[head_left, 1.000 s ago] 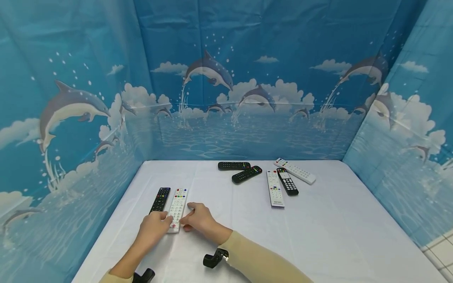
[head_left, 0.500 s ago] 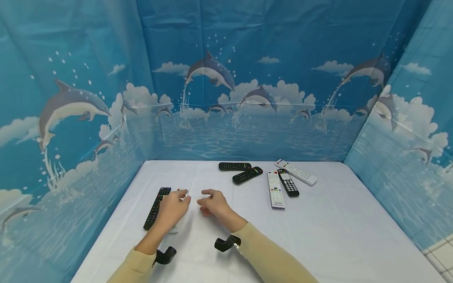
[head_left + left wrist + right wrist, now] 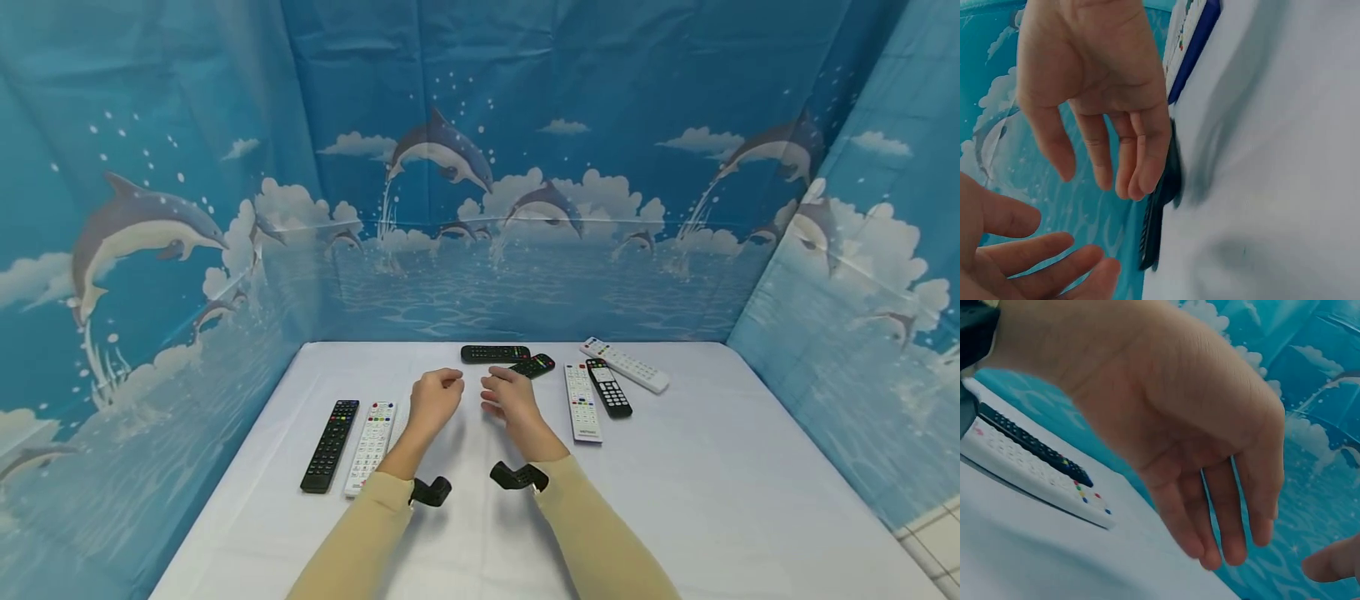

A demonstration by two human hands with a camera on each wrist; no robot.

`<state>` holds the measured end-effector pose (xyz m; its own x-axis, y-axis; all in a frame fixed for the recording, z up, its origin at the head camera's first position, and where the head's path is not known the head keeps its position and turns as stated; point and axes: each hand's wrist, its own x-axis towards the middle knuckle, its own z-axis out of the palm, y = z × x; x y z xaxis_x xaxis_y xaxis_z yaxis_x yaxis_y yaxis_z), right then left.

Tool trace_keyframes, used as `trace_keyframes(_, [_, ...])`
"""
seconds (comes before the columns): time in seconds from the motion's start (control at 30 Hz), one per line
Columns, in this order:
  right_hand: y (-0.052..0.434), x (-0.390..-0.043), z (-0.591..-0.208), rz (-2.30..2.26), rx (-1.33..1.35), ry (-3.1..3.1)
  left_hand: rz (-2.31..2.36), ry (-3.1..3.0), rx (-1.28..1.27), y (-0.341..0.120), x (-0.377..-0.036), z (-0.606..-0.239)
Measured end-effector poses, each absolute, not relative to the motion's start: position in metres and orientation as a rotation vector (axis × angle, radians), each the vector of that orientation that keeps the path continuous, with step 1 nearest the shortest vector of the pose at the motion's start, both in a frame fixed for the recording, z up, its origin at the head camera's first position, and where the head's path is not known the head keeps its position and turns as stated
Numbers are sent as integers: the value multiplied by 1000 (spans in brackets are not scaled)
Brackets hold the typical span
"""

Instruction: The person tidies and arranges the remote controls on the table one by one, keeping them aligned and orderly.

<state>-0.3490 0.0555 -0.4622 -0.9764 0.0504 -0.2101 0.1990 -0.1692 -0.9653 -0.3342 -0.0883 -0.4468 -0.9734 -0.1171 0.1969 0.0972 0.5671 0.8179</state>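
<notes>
My left hand point(image 3: 442, 392) hovers over the middle of the white table point(image 3: 712, 500), fingers loosely curled and holding nothing. My right hand point(image 3: 501, 393) hangs beside it, also empty, its relaxed fingers just short of a slanted black remote point(image 3: 537, 364). Another black remote point(image 3: 495, 353) lies behind both hands. In the left wrist view my left hand point(image 3: 1110, 162) dangles above a dark remote point(image 3: 1159, 219). My right hand point(image 3: 1222, 531) shows straight, relaxed fingers in the right wrist view.
At the left, a black remote point(image 3: 330, 446) and a white remote point(image 3: 370, 447) lie side by side. To the right lie a white remote point(image 3: 582, 402), a black one point(image 3: 608, 386) and another white one point(image 3: 625, 363). Blue dolphin-print curtains point(image 3: 480, 167) wall three sides.
Both hands let go of the white remote at the left and moved forward and right to the table's middle. That remote now lies beside the black one.
</notes>
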Motion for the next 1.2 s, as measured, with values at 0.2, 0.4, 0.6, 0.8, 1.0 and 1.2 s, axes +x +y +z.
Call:
trace_keyframes(0.2, [78, -353, -462, -2361, 372, 2072, -1453, -2516, 56, -56, -356, -461])
trace_keyframes(0.4, [88, -366, -468, -2400, 430, 2118, -1505, -2478, 154, -45, -379, -465])
trace_keyframes(0.6, [97, -374, -473, -2484, 551, 1918, -1683, -2480, 162, -38, -406, -468])
trace_keyframes(0.8, [105, -380, -481, -2480, 643, 1809, -1767, -2535, 135, -29, -422, -480])
trace_keyframes(1.0, [108, -384, -480, -2456, 657, 1743, -1836, -2547, 125, -28, -431, -480])
trace_keyframes(1.2, [113, -384, -492, -2433, 690, 1789, -1852, -2611, 156, -26, -433, -490])
